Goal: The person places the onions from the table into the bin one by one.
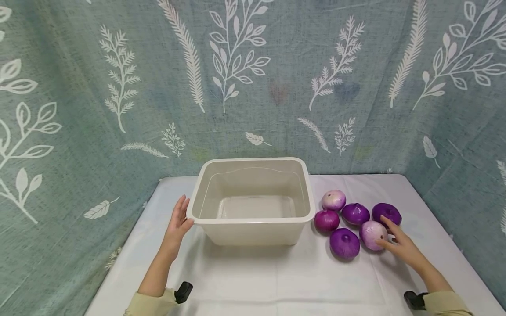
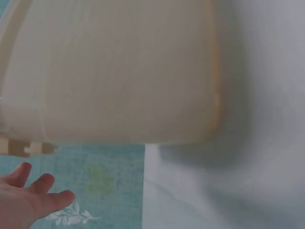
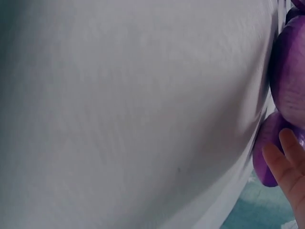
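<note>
1. The left hand (image 1: 178, 221) lies on the near left part of the tabletop (image 1: 253, 281), fingers straight and together, its fingertips touching the left end of the tub's rim; this grip is loose and holds nothing. In the left wrist view the same fingers (image 2: 40, 188) show relaxed, below the tub's pale wall (image 2: 119, 71).
2. The right hand (image 1: 399, 245) rests on the near right of the tabletop with fingers stretched out, touching the pale onion (image 1: 371, 235); the grip is not curled round it, only laid against its side.
3. The front purple onion (image 1: 345, 243) lies nearest the person, just beside the pale onion and left of it.
4. Behind these lies a row of three: a reddish onion (image 1: 326, 220) close to the tub's right wall, a dark purple onion (image 1: 355, 213) in the middle, and another dark purple onion (image 1: 386, 213) on the right, just past the right hand's fingertips.
5. A light pinkish onion (image 1: 334, 199) lies farthest back in the group, near the tub's right rim.
6. The cream plastic tub (image 1: 253, 232) stands upright at the middle of the tabletop, between the two hands, with nothing inside it.
7. A teal cloth with white leaf prints (image 1: 253, 79) hangs behind and to both sides.
</note>
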`<move>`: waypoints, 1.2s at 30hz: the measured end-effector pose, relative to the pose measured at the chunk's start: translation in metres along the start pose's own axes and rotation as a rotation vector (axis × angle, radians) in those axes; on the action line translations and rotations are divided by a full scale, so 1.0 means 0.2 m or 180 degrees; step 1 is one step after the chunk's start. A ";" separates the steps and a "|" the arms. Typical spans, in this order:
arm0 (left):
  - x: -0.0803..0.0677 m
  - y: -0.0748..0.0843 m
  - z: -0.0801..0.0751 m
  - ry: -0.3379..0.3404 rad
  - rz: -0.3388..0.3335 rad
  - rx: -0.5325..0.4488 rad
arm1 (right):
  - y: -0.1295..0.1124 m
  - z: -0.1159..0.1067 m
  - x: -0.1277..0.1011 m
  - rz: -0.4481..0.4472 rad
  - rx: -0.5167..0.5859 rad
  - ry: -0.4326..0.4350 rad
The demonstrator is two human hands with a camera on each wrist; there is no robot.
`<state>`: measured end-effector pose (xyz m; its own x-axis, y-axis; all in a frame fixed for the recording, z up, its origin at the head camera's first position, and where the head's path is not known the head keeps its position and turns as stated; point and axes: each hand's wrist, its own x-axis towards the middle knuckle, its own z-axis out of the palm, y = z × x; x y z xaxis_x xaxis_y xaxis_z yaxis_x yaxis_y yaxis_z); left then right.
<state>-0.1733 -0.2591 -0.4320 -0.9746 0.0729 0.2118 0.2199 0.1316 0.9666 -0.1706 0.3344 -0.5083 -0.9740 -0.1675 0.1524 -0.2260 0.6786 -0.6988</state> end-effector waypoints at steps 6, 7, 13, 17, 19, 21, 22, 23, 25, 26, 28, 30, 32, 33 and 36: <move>0.02 0.01 0.04 -0.0007 -0.0033 -0.0059 | -0.01 0.01 0.01 0.0040 -0.0060 -0.0006; 0.02 0.01 0.04 0.0000 -0.0052 -0.0060 | -0.01 0.02 0.01 0.0055 -0.0069 -0.0008; 0.03 -0.02 0.06 0.0026 -0.0241 -0.0090 | 0.00 0.02 0.02 0.0142 0.0044 -0.0182; 0.04 -0.04 0.06 0.0039 -0.0286 -0.0119 | 0.01 0.03 0.02 0.0134 0.0091 -0.0229; 0.05 -0.04 0.06 0.0020 -0.0270 -0.0092 | 0.02 0.03 0.03 0.0088 0.0123 -0.0229; 0.06 -0.05 0.05 -0.0008 -0.0281 -0.0027 | 0.02 0.03 0.03 0.0068 0.0162 -0.0247; 0.06 -0.05 0.05 -0.0029 -0.0288 0.0024 | 0.03 0.03 0.03 0.0046 0.0179 -0.0270; 0.06 -0.04 0.04 -0.0047 -0.0301 0.0089 | 0.03 0.03 0.03 0.0029 0.0195 -0.0288; 0.07 -0.04 0.03 -0.0080 -0.0359 0.0258 | 0.03 0.03 0.03 0.0041 0.0225 -0.0328; 0.07 -0.03 0.02 -0.0095 -0.0397 0.0353 | 0.03 0.03 0.03 0.0047 0.0231 -0.0347; 0.08 -0.02 0.01 -0.0147 -0.0449 0.0529 | 0.03 0.02 0.03 0.0041 0.0252 -0.0370; 0.09 0.00 0.00 -0.0202 -0.0493 0.0680 | 0.03 0.02 0.03 0.0041 0.0263 -0.0372; 0.10 0.02 -0.01 -0.0240 -0.0519 0.0764 | 0.03 0.02 0.03 0.0045 0.0262 -0.0369; 0.11 0.02 -0.01 -0.0257 -0.0534 0.0781 | 0.03 0.02 0.03 0.0046 0.0263 -0.0372; 0.13 0.04 -0.01 -0.0261 -0.0595 0.0862 | 0.02 0.02 0.03 0.0041 0.0277 -0.0378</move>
<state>-0.1959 -0.2581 -0.4179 -0.9949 0.1005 0.0116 0.0518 0.4073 0.9118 -0.1774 0.3329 -0.5131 -0.9672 -0.2460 0.0628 -0.2063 0.6175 -0.7590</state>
